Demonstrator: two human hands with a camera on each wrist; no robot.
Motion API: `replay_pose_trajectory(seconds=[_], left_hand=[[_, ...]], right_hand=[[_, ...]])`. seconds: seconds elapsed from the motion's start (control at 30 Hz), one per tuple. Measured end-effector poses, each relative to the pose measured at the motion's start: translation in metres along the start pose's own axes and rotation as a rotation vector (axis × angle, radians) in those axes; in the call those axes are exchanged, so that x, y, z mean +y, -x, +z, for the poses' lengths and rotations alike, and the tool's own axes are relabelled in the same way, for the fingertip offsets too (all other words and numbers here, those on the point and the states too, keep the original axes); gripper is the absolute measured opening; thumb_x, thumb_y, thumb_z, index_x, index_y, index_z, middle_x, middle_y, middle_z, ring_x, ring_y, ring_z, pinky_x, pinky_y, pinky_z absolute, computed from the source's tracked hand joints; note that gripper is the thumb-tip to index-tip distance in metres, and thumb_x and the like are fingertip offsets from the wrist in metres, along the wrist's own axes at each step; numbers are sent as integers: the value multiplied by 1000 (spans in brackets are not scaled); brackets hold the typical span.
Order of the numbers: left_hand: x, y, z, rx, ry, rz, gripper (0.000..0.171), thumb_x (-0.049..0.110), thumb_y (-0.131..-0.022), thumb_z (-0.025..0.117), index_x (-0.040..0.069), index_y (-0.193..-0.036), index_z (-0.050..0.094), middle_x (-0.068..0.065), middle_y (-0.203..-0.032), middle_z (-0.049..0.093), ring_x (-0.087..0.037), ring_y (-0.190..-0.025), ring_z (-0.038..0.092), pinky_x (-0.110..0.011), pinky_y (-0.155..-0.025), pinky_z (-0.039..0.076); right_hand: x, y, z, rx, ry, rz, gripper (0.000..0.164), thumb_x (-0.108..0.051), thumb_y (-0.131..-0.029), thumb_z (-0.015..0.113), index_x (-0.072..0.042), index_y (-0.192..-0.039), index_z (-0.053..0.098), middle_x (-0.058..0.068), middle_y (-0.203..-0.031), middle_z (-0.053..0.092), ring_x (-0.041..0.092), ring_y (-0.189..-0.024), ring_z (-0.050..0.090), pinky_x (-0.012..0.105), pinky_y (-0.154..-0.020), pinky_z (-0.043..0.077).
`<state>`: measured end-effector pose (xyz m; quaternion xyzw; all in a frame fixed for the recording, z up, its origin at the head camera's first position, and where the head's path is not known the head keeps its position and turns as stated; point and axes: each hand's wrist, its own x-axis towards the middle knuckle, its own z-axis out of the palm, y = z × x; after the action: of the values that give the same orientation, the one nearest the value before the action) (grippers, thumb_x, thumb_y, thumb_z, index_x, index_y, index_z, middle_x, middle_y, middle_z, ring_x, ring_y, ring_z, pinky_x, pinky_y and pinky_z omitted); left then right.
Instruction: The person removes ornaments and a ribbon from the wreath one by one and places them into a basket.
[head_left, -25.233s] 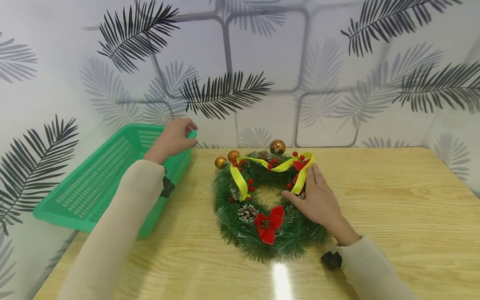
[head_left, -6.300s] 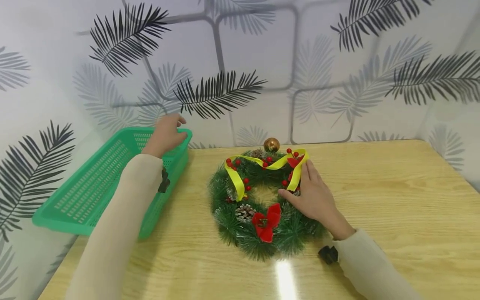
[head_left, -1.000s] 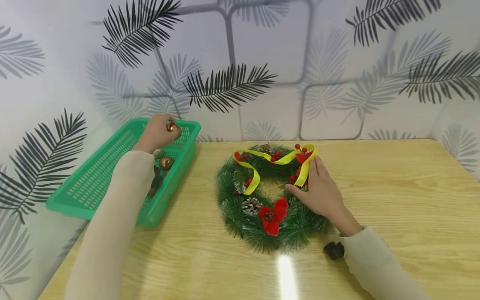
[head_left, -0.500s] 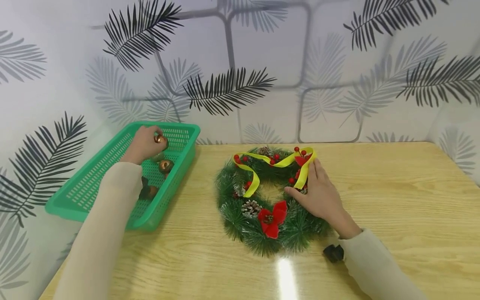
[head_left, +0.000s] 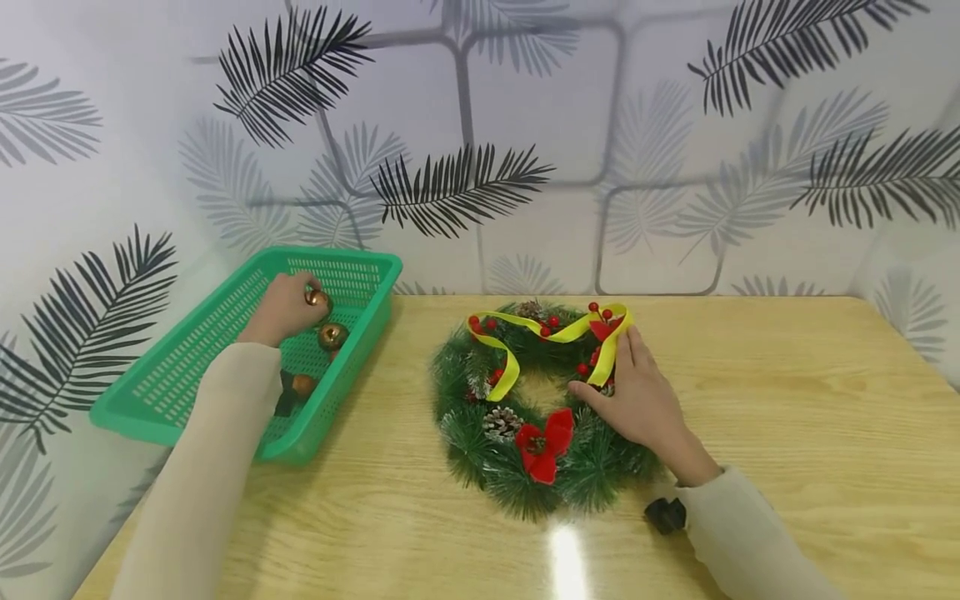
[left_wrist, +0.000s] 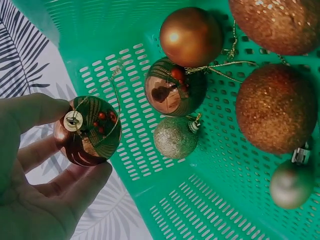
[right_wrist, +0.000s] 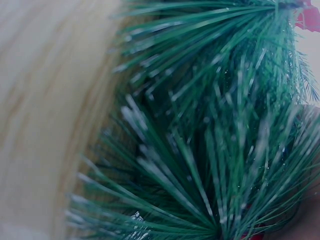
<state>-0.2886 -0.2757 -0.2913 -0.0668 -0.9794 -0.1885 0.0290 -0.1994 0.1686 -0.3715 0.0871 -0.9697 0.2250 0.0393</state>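
My left hand (head_left: 273, 312) pinches a shiny copper Christmas bauble (left_wrist: 92, 140) between thumb and fingers. It has a gold cap and a thin gold string loop. The hand is inside the green basket (head_left: 187, 350), over other baubles (head_left: 332, 336). On the table, my right hand (head_left: 641, 404) lies over the right side of a green wreath (head_left: 465, 446), fingers extended and thumb spread towards its centre hole. A yellow ribbon (head_left: 507, 379) loops across the wreath's upper half. Red berries, snowy pinecones (head_left: 502, 423) and a red flower (head_left: 545, 447) decorate it.
The perforated basket stands at the table's left, by the patterned wall. Inside lie a matte gold bauble (left_wrist: 190, 37), a glittery copper one (left_wrist: 275, 110) and a small pale glitter one (left_wrist: 175, 137). The wooden table (head_left: 810, 400) extends right of the wreath.
The left hand has lowered leftward, deeper into the basket, with the bauble. Gold baubles seen earlier at the wreath's upper edge are gone from there. The right hand keeps its place.
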Motion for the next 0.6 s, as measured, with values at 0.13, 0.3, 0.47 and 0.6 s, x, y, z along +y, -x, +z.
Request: replay_pose_trajectory(seconds=[0.13,0.3,0.47,0.6], left_hand=[[-1,1,0,-15,9,-16,43,10,-84,46,-11,-122,50,-20,-92,45,-31,-87,38,-41,-70,37],[-3,0,2,-28,5,-28,43,9,-83,48,-11,-121,50,-16,-85,45,-27,-78,39,-35,-60,36],[-5,1,4,-59,9,-37,46,9,-83,48,-12,-123,49,-7,-73,42,-18,-61,35,-30,-53,33],[-5,1,4,-67,16,-45,48,9,-83,48,-13,-125,48,-3,-68,38,-14,-54,31,-29,-51,32]], right_hand=[[-1,0,-1,-3,-6,4,104,-59,-89,53,12,-148,5,29,-156,0,49,-141,11,62,-110,23],[-1,0,-2,-2,3,1,104,-60,-89,52,12,-147,5,30,-156,1,50,-141,12,62,-110,23],[1,0,0,-1,13,3,104,-60,-89,52,12,-147,6,30,-156,1,49,-141,11,61,-110,24],[0,-1,0,-1,15,-1,104,-60,-89,52,13,-147,6,30,-156,1,49,-141,12,61,-110,25]])
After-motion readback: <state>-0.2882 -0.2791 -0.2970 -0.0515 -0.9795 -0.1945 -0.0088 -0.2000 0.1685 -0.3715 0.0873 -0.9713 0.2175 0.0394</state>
